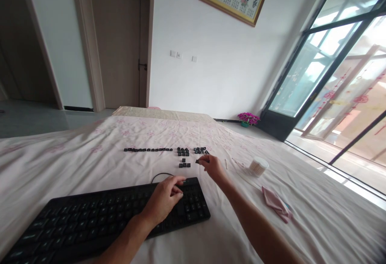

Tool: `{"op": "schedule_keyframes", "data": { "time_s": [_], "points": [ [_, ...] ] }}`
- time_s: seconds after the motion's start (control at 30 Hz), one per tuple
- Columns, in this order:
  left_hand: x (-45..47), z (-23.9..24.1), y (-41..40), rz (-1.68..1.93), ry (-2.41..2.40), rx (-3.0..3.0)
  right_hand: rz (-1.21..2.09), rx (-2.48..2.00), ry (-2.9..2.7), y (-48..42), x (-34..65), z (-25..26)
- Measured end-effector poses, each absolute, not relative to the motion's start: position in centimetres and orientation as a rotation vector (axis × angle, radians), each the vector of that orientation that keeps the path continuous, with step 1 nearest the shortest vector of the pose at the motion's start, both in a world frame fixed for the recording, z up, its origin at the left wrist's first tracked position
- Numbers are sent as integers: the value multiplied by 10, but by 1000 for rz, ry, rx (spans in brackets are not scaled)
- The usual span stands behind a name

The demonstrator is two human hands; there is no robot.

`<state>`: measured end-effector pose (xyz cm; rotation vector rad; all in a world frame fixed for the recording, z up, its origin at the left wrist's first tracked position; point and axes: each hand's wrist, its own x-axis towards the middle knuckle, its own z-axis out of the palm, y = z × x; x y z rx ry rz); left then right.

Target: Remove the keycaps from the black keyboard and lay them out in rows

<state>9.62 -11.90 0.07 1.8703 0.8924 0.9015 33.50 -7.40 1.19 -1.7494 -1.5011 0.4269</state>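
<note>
A black keyboard [99, 211] lies at the lower left, bare of keys in a patch near its right end. Over that patch rests my left hand [165, 195], fingers loosely bent and thumb apart from them, with nothing visible between. My right hand [211, 165] is beyond the keyboard's right corner, pinching a small black keycap [197, 161] just over the cloth. A thin white stick, like a cotton swab [206, 150], pokes out by its fingers. Loose keycaps stand in a long row [147, 149] and in small groups [183, 152] beyond the keyboard.
A round tub of cotton swabs [258, 166] stands to the right, with a few loose swabs [226, 164] beside it. Nearer lies a folded pink cloth [276, 204]. A wrinkled pale floral sheet [313, 215] covers the surface. The keyboard's cable [161, 174] loops behind it.
</note>
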Motion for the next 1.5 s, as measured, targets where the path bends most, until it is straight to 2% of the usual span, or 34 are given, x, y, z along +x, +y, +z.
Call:
{"op": "schedule_keyframes", "data": {
  "time_s": [0.3,0.63,0.83,1.1,1.2,1.33,1.5],
  "points": [
    [96,2,-121,871,857,1990,422,-1871,-1458,-22,360,-5],
    [95,3,-120,860,857,2014,377,-1928,-1450,-8,364,-11],
    [95,1,-119,864,851,2031,366,-1827,-1416,-20,359,3],
    [95,-3,-119,873,846,2050,546,-1440,-1574,-80,322,38],
    [95,-5,-120,864,851,2039,714,-1361,-1553,-110,306,46],
    [94,-5,-121,859,868,2067,953,-1288,-1473,-138,293,44],
    [94,-1,-123,829,875,2139,1069,-1342,-1424,-157,286,37]
  ]
}}
